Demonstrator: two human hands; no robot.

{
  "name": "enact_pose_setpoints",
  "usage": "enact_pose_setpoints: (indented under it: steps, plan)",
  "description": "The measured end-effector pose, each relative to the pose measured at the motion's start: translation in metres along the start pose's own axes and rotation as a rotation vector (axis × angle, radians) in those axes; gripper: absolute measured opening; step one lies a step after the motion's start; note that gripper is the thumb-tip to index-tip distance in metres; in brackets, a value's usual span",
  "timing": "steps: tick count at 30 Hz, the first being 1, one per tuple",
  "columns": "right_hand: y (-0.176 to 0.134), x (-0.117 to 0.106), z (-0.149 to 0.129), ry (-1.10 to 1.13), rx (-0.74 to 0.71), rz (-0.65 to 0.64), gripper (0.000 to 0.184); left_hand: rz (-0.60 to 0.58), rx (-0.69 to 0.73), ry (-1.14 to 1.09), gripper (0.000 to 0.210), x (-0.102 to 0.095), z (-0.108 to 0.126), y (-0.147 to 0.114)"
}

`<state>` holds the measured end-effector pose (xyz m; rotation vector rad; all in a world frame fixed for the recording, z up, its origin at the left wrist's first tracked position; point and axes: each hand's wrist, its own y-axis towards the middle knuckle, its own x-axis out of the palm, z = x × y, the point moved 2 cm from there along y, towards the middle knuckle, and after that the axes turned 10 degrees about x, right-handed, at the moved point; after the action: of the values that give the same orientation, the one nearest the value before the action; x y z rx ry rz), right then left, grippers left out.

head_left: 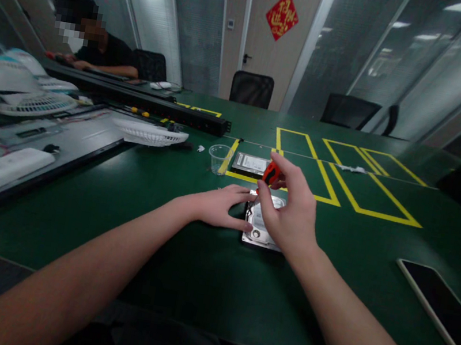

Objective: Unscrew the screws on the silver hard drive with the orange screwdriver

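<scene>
The hard drive (258, 222) lies flat on the worktop (180, 269); the screwdriver (271, 174) above it could skid across the casing if tilted, or if the drive twists — the left hand (225, 205), fingers spread, touches only its nine-o'clock side. The right hand (293, 206), at two o'clock, pinches the screwdriver's handle — a second drive (253, 163) lies towards eleven.
</scene>
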<state>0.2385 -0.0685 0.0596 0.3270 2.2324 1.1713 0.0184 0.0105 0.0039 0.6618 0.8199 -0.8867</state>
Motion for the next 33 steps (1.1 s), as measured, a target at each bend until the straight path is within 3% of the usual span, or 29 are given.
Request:
enact_pose_setpoints:
  steps: [12,19,33]
  plan:
    - [-0.0031,0.0006,0.0033,0.010,0.090,-0.032,0.072,0.004,0.001,-0.029,0.104,-0.0020,0.0020,-0.0009]
    - [-0.0010,-0.0014,-0.0011,-0.001,0.049,-0.015,0.062,0.012,0.000,-0.024,0.104,-0.0019,0.0019,-0.0010]
    - [0.0021,-0.0019,-0.0043,-0.035,0.038,-0.022,0.059,0.010,0.001,-0.003,0.100,-0.0022,0.0055,0.0000]
